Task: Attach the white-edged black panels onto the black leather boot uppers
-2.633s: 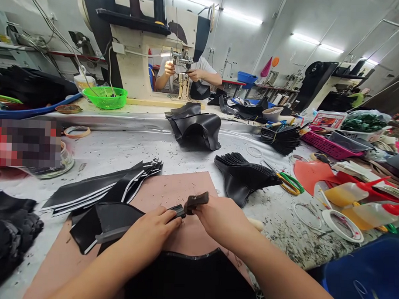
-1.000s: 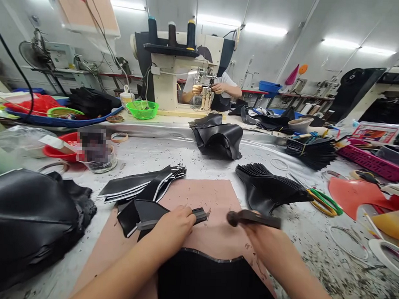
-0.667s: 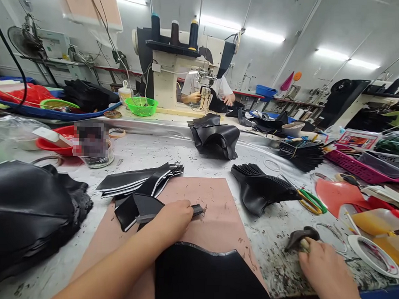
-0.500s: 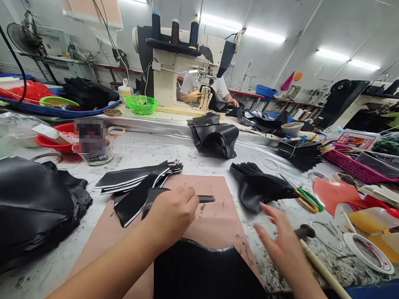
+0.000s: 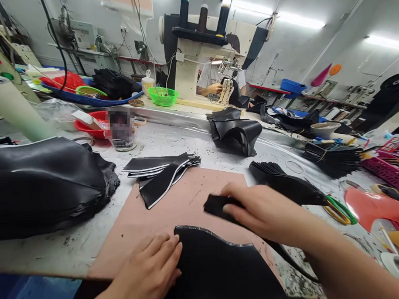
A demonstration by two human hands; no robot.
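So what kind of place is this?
Probably a workshop where leathery things get sewn. You can see a big sewing machine, thread spools on top, and a pile of black, leathery-looking pieces.

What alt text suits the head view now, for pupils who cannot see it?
A person's right hand holds a black piece over a pink board; the left hand touches the edge of a large black panel. Beyond are white-edged black strips and a sewing machine.
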